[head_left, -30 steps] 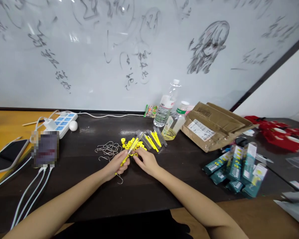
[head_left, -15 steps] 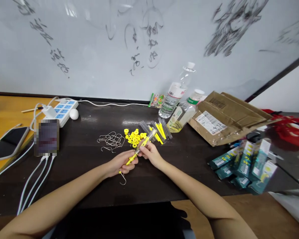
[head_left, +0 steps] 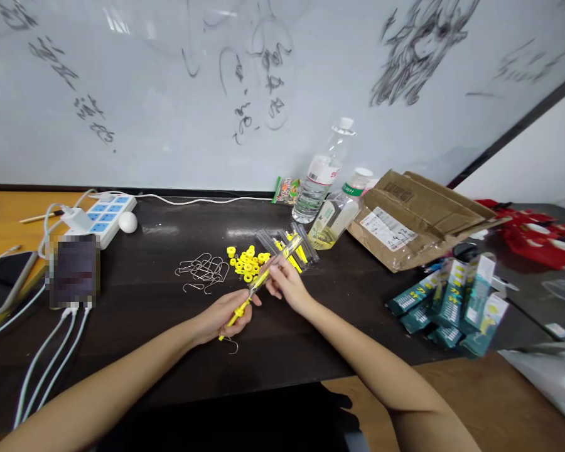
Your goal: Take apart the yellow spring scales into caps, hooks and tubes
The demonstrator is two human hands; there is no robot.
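Note:
My left hand point(head_left: 226, 317) is closed around a yellow plastic rod point(head_left: 239, 311), with a thin metal hook point(head_left: 234, 345) hanging from its lower end. My right hand point(head_left: 288, 285) pinches a clear plastic tube point(head_left: 290, 247) slanting up and to the right, in line with the rod. Yellow shows through the tube; whether rod and tube are joined I cannot tell. Just beyond my hands lies a heap of small yellow ring-like caps point(head_left: 248, 263). A tangle of wire hooks point(head_left: 202, 269) is to its left. More clear tubes and yellow strips point(head_left: 299, 248) lie behind my right hand.
Two bottles, a water bottle point(head_left: 316, 182) and one of yellowish liquid point(head_left: 335, 218), stand near the whiteboard. A flattened cardboard box point(head_left: 405, 216) and several green packets point(head_left: 452, 301) lie right. At left are a power strip point(head_left: 106, 216), a cabled phone-like device point(head_left: 74, 271) and a phone point(head_left: 7, 282).
My hands have moved apart along the rod and tube: my left lower, my right farther up. The whole view has shifted slightly, so the table things appear farther left.

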